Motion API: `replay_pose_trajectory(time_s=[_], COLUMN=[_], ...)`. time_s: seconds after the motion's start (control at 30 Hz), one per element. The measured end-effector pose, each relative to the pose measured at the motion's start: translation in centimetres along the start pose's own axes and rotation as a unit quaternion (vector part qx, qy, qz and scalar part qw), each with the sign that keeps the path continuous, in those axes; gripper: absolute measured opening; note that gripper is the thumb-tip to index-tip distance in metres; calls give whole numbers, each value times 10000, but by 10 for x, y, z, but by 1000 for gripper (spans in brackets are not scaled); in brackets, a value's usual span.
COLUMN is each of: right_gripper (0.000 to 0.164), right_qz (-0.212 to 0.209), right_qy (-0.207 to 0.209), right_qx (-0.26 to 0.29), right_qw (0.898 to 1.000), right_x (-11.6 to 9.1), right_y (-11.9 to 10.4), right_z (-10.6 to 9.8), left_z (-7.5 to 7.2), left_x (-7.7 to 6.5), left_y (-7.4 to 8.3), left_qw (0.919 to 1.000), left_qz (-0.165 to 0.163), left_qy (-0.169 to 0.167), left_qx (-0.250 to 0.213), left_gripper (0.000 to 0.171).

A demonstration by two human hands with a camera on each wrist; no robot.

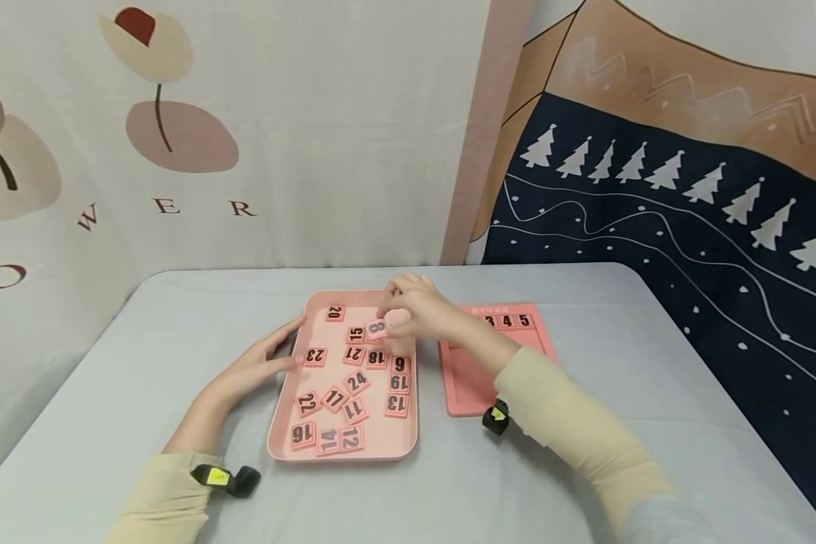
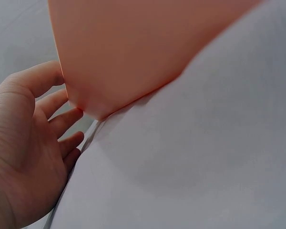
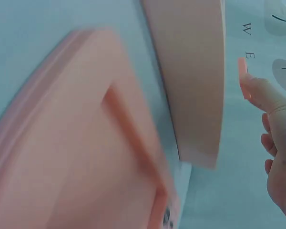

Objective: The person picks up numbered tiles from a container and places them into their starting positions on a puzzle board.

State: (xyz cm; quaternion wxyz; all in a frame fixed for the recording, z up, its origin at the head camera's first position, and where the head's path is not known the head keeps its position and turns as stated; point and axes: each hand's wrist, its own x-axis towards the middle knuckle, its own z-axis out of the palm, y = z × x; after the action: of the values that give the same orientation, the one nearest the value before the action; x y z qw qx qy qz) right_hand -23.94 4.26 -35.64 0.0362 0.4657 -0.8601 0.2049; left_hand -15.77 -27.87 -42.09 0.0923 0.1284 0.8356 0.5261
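Note:
A pink tray [image 1: 387,429] holds several number tiles, among them 23, 24, 16 and 20. My left hand [image 1: 255,364] rests at the tray's left rim with its fingers spread; in the left wrist view, fingertips [image 2: 74,115] touch the tray's outer wall [image 2: 114,57]. Over the tray's far right part, my right hand [image 1: 423,308] pinches a number tile [image 1: 376,328] marked 8 between thumb and fingers. That tile [image 3: 243,78] shows edge-on in the right wrist view, lifted above the tray.
Right of the tray lies a pink number board [image 1: 468,389] with tiles 3, 4 and 5 showing in its top row. My right forearm [image 1: 493,344] crosses over it and hides part. A pale cloth covers the table [image 1: 177,325], and printed curtains [image 1: 353,136] hang behind.

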Motion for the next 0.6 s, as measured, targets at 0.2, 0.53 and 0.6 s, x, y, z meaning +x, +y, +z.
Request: replay_pose_trajectory(time_s=[0.2, 0.53, 0.6], right_gripper=[22, 27, 28], right_qz=[-326, -619, -629], right_qy=[58, 157, 135], right_qx=[22, -137, -144], right_qw=[9994, 9979, 9978], right_x=[-31, -82, -91], right_y=[13, 46, 51], right_z=[-17, -32, -35], left_z=[0, 0, 0], left_x=[0, -1, -1], left_y=[0, -1, 0], left_qw=[10000, 9999, 9998], left_qz=[53, 134, 167], left_qy=[8, -2, -16], left_qx=[-22, -65, -75], left_gripper=[73, 74, 74])
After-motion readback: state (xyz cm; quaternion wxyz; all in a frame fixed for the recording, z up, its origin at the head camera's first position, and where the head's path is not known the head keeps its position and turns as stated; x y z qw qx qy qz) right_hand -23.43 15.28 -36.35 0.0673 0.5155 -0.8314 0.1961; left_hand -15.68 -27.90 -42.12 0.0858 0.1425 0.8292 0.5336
